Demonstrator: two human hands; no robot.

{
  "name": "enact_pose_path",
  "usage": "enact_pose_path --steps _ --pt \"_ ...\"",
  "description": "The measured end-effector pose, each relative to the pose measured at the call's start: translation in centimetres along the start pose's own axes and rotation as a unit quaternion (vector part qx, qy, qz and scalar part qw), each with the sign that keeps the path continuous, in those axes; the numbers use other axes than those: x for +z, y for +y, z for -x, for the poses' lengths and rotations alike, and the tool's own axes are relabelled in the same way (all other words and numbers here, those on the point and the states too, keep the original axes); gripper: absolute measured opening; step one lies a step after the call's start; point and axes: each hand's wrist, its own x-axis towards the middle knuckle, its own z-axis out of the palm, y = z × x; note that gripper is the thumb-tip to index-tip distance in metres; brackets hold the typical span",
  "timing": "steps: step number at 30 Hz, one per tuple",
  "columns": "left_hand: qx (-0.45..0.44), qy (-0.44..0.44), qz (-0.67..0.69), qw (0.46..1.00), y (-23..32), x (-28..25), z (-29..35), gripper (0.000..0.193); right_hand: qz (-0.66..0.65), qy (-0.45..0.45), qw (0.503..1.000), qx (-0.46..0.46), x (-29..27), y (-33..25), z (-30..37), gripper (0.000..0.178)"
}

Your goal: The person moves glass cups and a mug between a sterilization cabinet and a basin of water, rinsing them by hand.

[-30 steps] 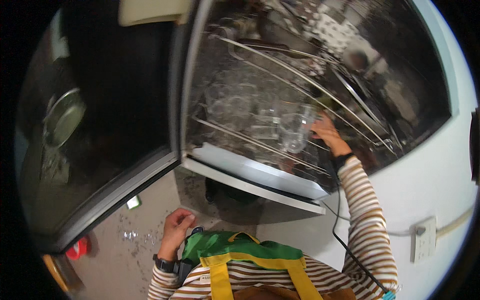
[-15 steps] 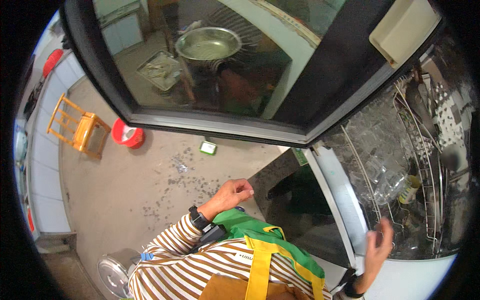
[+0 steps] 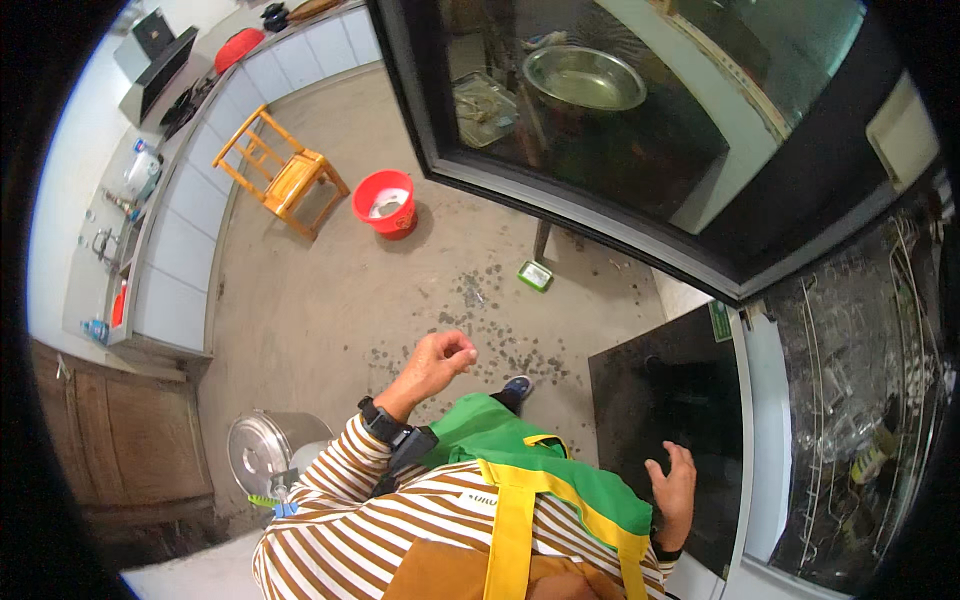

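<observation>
In front of my body, over the wet-spotted floor (image 3: pixel 310 390), is my left hand (image 3: pixel 432 368). Its fingers are loosely curled toward the thumb, and nothing shows in them. My right hand (image 3: pixel 676 490) is raised beside my green and yellow apron (image 3: pixel 545 455), fingers apart and holding nothing. Behind that hand stands a dark glossy panel (image 3: pixel 665 380). To its right, an open cabinet holds a wire rack (image 3: pixel 815 420) with clear glassware (image 3: pixel 850 425) and a yellowish cup (image 3: pixel 872 462). The right hand appears apart from the panel and rack.
A dark-framed glass door (image 3: pixel 590 205) spans the upper right; a metal basin (image 3: pixel 585 78) shows through it. On the floor are a wooden chair (image 3: pixel 290 180), a red bucket (image 3: pixel 385 205), a green-edged tray (image 3: pixel 535 275) and a lidded metal pot (image 3: pixel 262 455). A counter with a sink curves along the left.
My view has swung left, bringing in more of the counter and floor. My right hand has moved away from the rack toward my body. The left hand stays curled.
</observation>
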Motion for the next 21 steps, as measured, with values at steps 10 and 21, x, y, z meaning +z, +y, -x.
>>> enact_pose_path --steps 10,21 --pt "0.069 0.109 -0.060 0.990 -0.8 -8.8 -0.8 0.017 0.035 -0.070 0.997 -0.008 4.1 -6.1 -4.2 0.046" --pt "0.041 0.236 -0.052 0.970 -5.7 -36.3 -5.6 0.014 0.016 -0.148 0.983 -0.108 17.4 -27.7 -15.6 0.046"
